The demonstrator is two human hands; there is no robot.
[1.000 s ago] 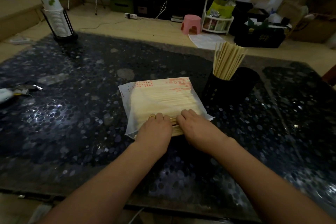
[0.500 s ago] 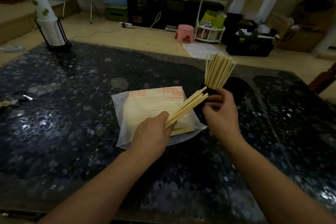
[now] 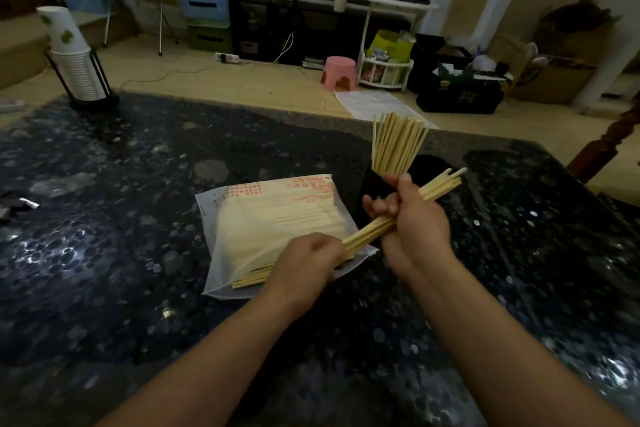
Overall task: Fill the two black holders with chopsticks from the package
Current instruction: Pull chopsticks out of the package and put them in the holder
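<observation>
Wooden chopsticks [image 3: 438, 188] in one bundle, clamped by right hand [image 3: 412, 229] and left hand [image 3: 311, 262], above package [image 3: 273, 218], black holder [image 3: 372, 180] just behind, dark desk [image 3: 121, 253].

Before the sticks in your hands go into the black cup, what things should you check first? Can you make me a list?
1. Bundle held firmly: ok. The bundle of chopsticks is in the grip of the right hand and the left hand.
2. Ends lined up: not ok, the far tips look uneven.
3. Room in the holder: cannot tell. The black holder already has chopsticks fanned out, and its opening is hidden.
4. Second holder free: cannot tell, the dark shape behind the bundle is too dim.
5. Package steady: ok, the package lies flat on the table.
6. More sticks left: ok, the package looks full.
</observation>
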